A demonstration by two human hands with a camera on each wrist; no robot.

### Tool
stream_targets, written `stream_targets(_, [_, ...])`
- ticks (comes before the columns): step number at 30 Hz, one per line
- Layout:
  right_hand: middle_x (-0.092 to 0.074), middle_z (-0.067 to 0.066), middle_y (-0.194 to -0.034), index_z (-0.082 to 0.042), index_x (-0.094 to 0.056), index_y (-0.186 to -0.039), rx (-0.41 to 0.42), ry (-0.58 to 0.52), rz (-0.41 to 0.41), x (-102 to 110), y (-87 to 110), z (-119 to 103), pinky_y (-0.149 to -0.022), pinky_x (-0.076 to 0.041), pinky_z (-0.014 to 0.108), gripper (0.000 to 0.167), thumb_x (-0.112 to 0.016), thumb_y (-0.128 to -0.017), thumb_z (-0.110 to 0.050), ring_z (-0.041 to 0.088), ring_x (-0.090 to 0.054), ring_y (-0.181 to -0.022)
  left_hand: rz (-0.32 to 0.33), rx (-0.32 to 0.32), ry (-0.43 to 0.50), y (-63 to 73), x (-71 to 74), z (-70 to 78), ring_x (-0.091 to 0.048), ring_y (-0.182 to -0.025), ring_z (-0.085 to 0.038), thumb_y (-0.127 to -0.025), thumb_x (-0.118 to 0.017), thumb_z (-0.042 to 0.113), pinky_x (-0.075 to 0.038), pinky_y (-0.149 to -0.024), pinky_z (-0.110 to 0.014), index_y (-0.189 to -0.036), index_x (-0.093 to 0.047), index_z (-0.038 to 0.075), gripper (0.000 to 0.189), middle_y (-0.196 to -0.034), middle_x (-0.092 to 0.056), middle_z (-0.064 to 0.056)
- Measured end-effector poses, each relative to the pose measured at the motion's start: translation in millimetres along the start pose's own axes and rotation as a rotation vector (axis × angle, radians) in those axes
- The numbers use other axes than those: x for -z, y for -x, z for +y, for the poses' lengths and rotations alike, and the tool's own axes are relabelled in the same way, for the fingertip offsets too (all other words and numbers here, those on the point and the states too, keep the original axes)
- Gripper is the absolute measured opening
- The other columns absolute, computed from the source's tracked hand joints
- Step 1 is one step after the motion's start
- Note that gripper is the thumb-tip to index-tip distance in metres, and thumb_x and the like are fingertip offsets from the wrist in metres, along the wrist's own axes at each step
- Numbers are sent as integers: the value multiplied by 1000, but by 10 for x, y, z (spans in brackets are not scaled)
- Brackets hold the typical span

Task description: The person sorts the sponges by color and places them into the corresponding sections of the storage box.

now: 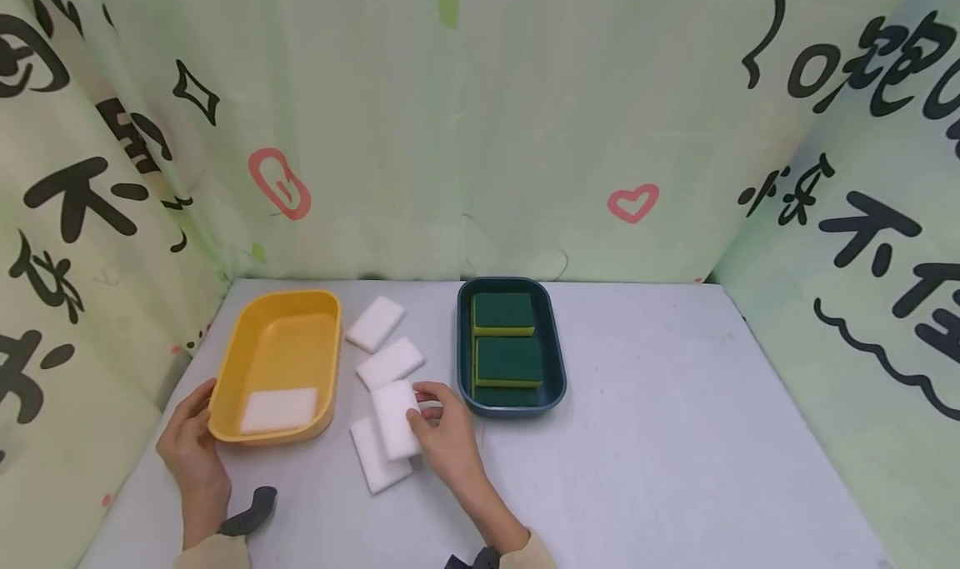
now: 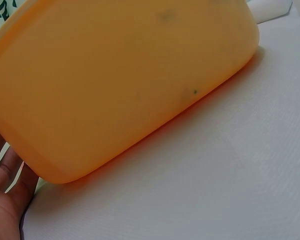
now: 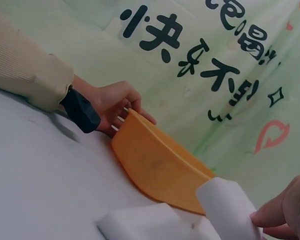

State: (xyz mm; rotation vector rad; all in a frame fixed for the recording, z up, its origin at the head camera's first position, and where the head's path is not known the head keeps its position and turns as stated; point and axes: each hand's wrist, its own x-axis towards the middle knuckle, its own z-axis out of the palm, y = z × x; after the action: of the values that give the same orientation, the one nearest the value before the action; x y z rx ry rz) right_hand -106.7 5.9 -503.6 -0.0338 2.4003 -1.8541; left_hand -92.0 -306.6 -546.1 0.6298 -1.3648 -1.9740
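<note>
Beside the yellow bin [image 1: 255,336], my left hand [image 1: 193,452] rests its relaxed fingers against the outside of the near left corner. The left wrist view shows those fingers [image 2: 7,170] along the bin's end wall. Inside the bin lies one white sponge block [image 1: 279,409]. My right hand [image 1: 450,436] pinches another white sponge [image 1: 395,419] between thumb and fingers. That held sponge [image 3: 227,207] appears tilted in the right wrist view, in front of the bin. Under it, partly covered, is a white sponge [image 1: 377,456] on the table.
Two more white sponges, one farther back [image 1: 376,323] and one nearer [image 1: 390,362], lie between the bins. A dark blue-green bin [image 1: 555,344] to their right holds several green-and-yellow sponges [image 1: 508,361]. Printed curtains [image 1: 450,136] border the white table [image 1: 675,436].
</note>
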Motion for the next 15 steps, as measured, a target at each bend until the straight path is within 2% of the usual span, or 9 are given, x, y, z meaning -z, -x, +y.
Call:
stream_targets(7, [-70,10,-118,-7,-69,-127,68,-10,-32,-100,-211,-153,-77,-55,20,32,-71,-96,-6,13,-63,-91,-10,-4,72,-55,-19,-7,-70,-107,-13,-100,-42,-7,-59,-84,-13,-127,-69,-10,38,-112,-78,0])
stream_targets(15, [-72,9,-117,-8,-70,-127,135,-13,-73,-255,-467,-330,-81,-56,17,31,-71,-95,-6,11,-65,-92,5,4,60,-39,12,-8,-68,-105,-13,-100,-38,-7,-59,-85,-12,-130,-68,-9,43,-112,-78,2])
